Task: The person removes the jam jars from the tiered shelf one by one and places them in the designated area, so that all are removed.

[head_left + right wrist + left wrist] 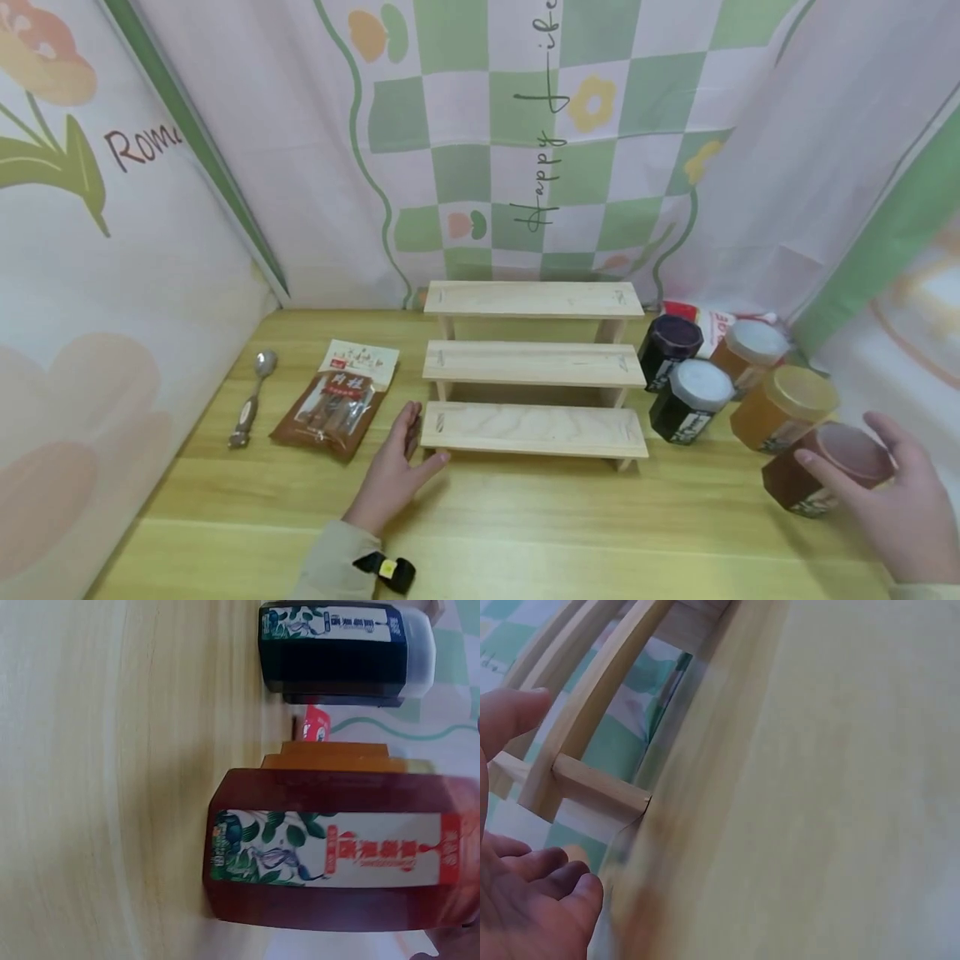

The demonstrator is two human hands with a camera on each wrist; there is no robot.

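My right hand [903,504] grips a dark red jar [791,479] by its upper part, thumb on one side and fingers on the other. The jar is tilted; in the right wrist view its white label [375,851] with leaves faces the camera. At the left end of a three-step wooden rack [532,429] is my left hand [393,475], fingers spread, holding nothing. Its thumb is near the lowest step's front corner; whether it touches the wood I cannot tell. In the left wrist view the same hand [532,900] is palm up beside the rack [600,787].
Between rack and right hand stand a dark purple jar [670,354], a dark jar with whitish lid [678,417], an orange jar [738,362] and a yellow-lidded jar [776,417]. A red-white package [693,317] lies behind. On the left lie a spoon [251,400] and a brown packet [330,408].
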